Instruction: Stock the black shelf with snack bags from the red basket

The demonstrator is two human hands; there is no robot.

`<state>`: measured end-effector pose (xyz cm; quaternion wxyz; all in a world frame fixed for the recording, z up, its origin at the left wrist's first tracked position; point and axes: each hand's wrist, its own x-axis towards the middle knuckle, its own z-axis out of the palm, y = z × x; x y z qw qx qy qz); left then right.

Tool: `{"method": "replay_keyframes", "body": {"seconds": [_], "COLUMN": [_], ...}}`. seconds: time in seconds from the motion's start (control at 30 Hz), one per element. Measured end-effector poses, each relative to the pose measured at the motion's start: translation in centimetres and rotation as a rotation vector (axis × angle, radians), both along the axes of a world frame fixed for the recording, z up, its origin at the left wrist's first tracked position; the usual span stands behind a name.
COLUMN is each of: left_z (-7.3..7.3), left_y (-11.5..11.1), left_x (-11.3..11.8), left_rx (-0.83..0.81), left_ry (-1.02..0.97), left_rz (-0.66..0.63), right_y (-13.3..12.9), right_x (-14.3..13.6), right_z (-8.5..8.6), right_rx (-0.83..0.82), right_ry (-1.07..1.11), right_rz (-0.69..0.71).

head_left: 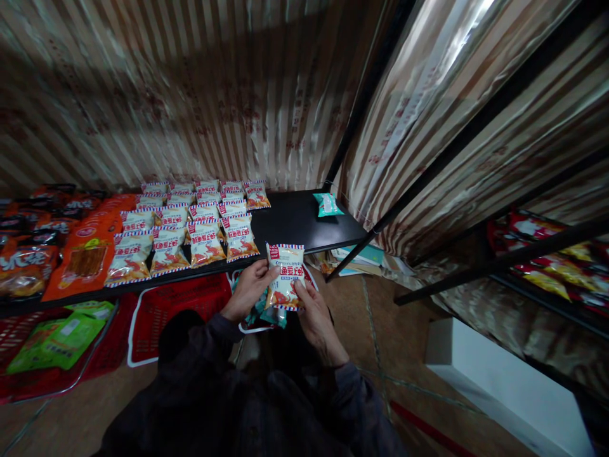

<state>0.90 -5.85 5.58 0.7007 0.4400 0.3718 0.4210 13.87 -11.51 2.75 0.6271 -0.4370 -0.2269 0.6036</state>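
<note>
Item: one white-and-orange snack bag [285, 270], printed face up toward the wearer, blue-and-red striped seals at top and bottom. Location: between the two hands, at the front edge of the black shelf [290, 219], its top seal overlapping that edge in this view; whether it touches the shelf cannot be told.

Key relation: bag just right of, and nearer the wearer than, the end bag [239, 236] of the front row; the shelf's black surface lies directly beyond it. Long axis: running away from the wearer, roughly square to the shelf edge, with a slight lean.

Left hand [247, 291]: nearer to the rows. Reaches forward and right, fingers curled, thumb at the bag's left edge; whether the fingers close behind it cannot be told.

Right hand [317, 320]: farther from the rows. Reaches forward and inward from lower right, thumb pressed on the bag's lower right face, pinching it against fingers hidden behind.

Surroundings: matching bags in rows, left of the held one; orange packages [88, 244] farther left; one teal packet [328, 204] toward the shelf's right end; teal packets [273, 315] beneath the held bag; red basket [183, 298] left of these, below the shelf.
</note>
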Motion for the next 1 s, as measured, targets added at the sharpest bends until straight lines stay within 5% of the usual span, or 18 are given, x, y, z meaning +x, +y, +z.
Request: {"method": "replay_keyframes", "body": {"seconds": [0.33, 0.6, 1.0], "left_z": [-1.4, -1.1, -2.9], "left_y": [0.2, 0.4, -0.1], "left_x": [0.3, 0.4, -0.3], "left_rx": [-0.011, -0.055, -0.127], "left_ry": [0.013, -0.021, 0.002], "left_rz": [0.081, 0.105, 0.01], "right_y": [0.0, 1.5, 3.5], "right_x": [0.3, -0.1, 0.7], "right_z": [0.0, 0.3, -0.2], "right_rx": [-0.048, -0.055, -0.142], "right_ry": [-0.079, -0.05, -0.123], "right_rz": [-0.004, -0.058, -0.065]}}
